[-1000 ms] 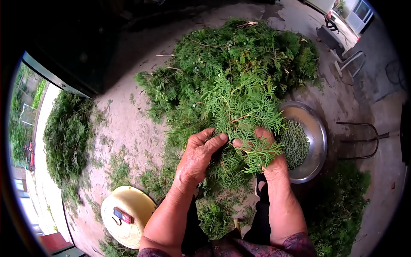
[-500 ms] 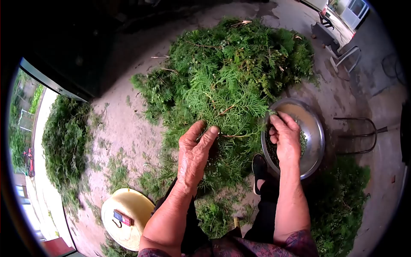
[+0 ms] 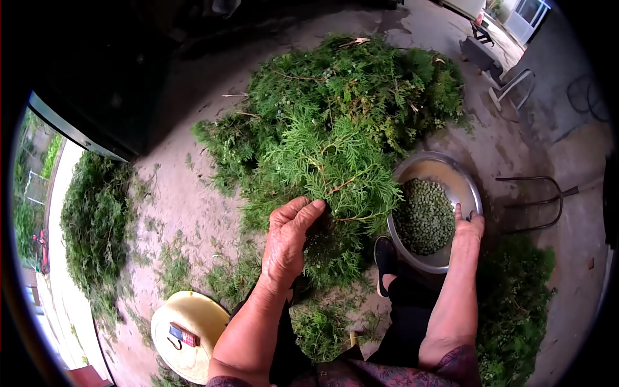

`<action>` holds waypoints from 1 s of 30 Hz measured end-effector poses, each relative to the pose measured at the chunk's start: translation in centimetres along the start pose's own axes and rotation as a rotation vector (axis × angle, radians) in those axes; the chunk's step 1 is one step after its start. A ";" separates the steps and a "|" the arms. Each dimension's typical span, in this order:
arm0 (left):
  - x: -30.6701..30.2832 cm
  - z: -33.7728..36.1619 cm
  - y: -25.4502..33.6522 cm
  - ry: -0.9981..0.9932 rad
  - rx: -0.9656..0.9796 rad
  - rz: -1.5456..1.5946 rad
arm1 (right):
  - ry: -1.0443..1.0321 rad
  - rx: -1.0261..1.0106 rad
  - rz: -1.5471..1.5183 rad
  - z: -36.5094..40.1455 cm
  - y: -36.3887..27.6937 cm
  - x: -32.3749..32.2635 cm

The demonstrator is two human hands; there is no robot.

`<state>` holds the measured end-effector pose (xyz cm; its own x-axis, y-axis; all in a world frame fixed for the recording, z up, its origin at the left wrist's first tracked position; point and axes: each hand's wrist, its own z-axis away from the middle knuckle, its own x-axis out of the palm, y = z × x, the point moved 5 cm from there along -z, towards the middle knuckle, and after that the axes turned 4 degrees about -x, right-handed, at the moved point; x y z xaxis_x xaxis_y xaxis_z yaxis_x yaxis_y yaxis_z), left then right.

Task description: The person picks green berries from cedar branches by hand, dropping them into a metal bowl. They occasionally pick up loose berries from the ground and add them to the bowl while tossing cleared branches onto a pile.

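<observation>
A leafy green branch (image 3: pixel 342 174) is pinched between the thumb and fingers of my left hand (image 3: pixel 290 235), in front of a large heap of cut greenery (image 3: pixel 361 84). To the right stands a metal bowl (image 3: pixel 465 184) holding many small green berries (image 3: pixel 424 218). My right hand (image 3: pixel 469 226) is at the bowl's right side, with one finger stretched over the inside. Its other fingers are partly hidden, and I cannot make out anything held in it.
A yellow round lid or stool (image 3: pixel 200 309) with a phone (image 3: pixel 183 335) on it lies at the lower left. More greenery (image 3: pixel 97 219) is piled at the left and lower right. A metal fork (image 3: pixel 548 203) lies right of the bowl.
My right hand has moved from beside the branch to the bowl's right side, uncovering the berries. My left hand still holds the branch.
</observation>
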<state>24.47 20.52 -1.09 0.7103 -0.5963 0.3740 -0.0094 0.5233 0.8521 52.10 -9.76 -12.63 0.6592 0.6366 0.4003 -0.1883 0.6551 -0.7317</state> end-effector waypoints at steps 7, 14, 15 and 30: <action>0.5 0.4 -0.4 -0.083 -0.057 -0.046 | 0.018 -0.010 -0.184 2.7 0.0 1.2; 1.3 0.3 -1.2 -0.119 -0.114 0.028 | -1.271 -0.105 0.623 18.3 4.2 6.9; 1.4 0.3 -1.3 -0.127 -0.114 0.024 | -1.453 0.010 0.617 20.1 5.3 6.6; 2.0 0.8 -1.2 -0.038 -0.031 -0.224 | -1.372 -0.338 0.726 24.7 5.8 4.6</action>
<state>25.36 18.23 -1.13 0.6653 -0.7217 0.1911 0.1670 0.3934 0.9041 36.00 7.05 -1.44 -0.6592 0.7510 -0.0378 0.1293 0.0637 -0.9896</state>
